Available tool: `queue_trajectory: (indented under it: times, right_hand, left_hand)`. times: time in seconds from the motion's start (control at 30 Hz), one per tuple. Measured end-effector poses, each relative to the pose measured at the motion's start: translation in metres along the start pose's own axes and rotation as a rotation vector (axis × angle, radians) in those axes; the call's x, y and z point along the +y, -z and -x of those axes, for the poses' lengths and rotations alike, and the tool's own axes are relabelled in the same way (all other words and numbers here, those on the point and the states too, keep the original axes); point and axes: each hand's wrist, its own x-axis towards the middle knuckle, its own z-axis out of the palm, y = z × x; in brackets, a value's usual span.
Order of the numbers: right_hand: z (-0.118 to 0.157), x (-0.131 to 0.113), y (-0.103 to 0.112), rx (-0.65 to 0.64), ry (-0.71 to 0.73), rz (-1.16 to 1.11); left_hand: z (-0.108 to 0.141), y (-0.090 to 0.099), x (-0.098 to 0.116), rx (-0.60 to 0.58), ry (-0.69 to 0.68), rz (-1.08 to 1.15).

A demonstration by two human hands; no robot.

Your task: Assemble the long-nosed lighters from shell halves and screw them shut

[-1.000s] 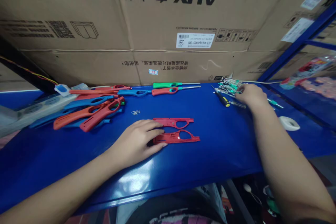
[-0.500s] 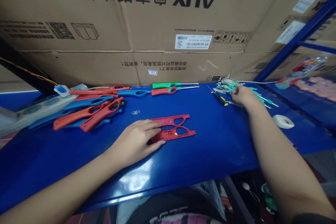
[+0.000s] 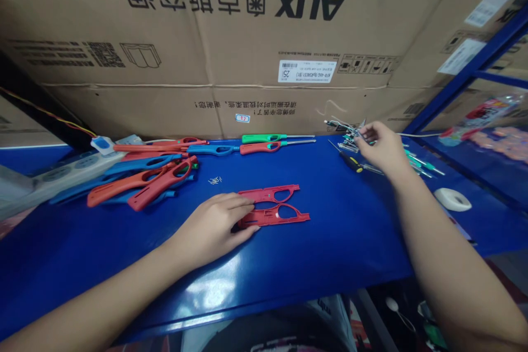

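Observation:
My left hand (image 3: 220, 223) rests on the blue tabletop, its fingers over the left ends of two red lighter casing halves, an upper half (image 3: 264, 194) and a lower half (image 3: 270, 216), lying side by side with their hollow insides up. At the back right, my right hand (image 3: 381, 148) pinches a thin lighter inner part (image 3: 336, 123) with a pale tip, raised at the pile. Below and around that hand lie several green-and-metal lighter inner parts (image 3: 424, 165). The fingers partly hide the pile. A black-and-yellow screwdriver (image 3: 350, 161) lies just left of it.
Red and blue lighter casings (image 3: 159, 184) are heaped at the left beside a power strip (image 3: 88, 164). Green (image 3: 259, 138) and red (image 3: 258, 147) lighters lie along the cardboard (image 3: 239, 66). Small pins (image 3: 215, 180) lie mid-table; a white oval object (image 3: 452, 199) is at right.
My right hand has risen slightly from the pile, with a thin inner part now between its fingers. My left hand stays on the red casing halves. The view has shifted slightly.

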Motion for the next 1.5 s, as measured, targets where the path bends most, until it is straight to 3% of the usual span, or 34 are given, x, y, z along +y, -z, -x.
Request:
queue_trajectory:
  times: [0.1, 0.17, 0.23, 0.33, 0.53, 0.93, 1.2, 1.5]
  right_hand:
    - [0.013, -0.019, -0.003, -0.042, 0.206, -0.131]
    - [0.025, -0.032, -0.005, -0.185, 0.328, -0.224]
    - [0.038, -0.046, -0.007, -0.407, 0.434, -0.322]
    - [0.058, -0.063, -0.01, -0.616, 0.507, -0.402]
    - [0.077, -0.084, -0.008, -0.836, 0.607, -0.502]
    - [0.078, -0.089, 0.002, -0.882, 0.646, -0.64]
    - [0.082, -0.087, 0.002, -0.916, 0.77, -0.65]
    - [0.08, -0.086, 0.002, -0.908, 0.789, -0.626]
  left_hand:
    - [0.0, 0.0, -0.001, -0.006, 0.003, 0.014]
    - [0.0, 0.001, -0.003, -0.017, 0.007, 0.013]
    - [0.0, 0.003, -0.004, -0.029, 0.011, 0.012]
    - [-0.001, 0.006, -0.004, -0.047, 0.023, 0.012]
    - [-0.002, 0.01, 0.0, -0.003, 0.058, 0.041]
    - [-0.005, 0.0, 0.001, 0.106, 0.064, 0.32]
    - [-0.006, 0.002, 0.005, 0.18, 0.139, 0.427]
    - [-0.008, 0.003, 0.011, 0.099, 0.164, 0.565]
